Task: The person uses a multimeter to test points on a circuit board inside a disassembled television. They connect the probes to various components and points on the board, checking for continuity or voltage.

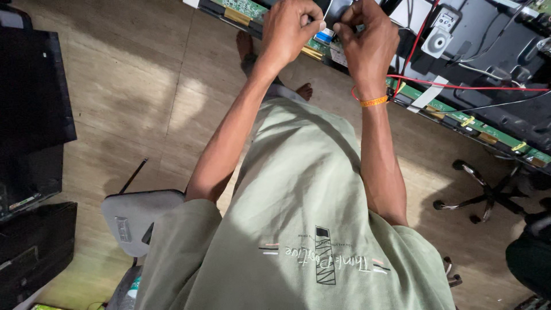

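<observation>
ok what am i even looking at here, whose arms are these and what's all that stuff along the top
This is one picture from a camera worn on a person's head, looking straight down their own body. The green shirt fills the lower half, and both bare arms reach forward. The left hand and right hand are close together, fingers pinched on something small and pale between them; it is too small to say what it is. Below them lies the opened back of a flat screen, with a long green circuit strip, red wires and black panels. The right wrist wears an orange band. A grey stool stands on the wooden floor.
</observation>
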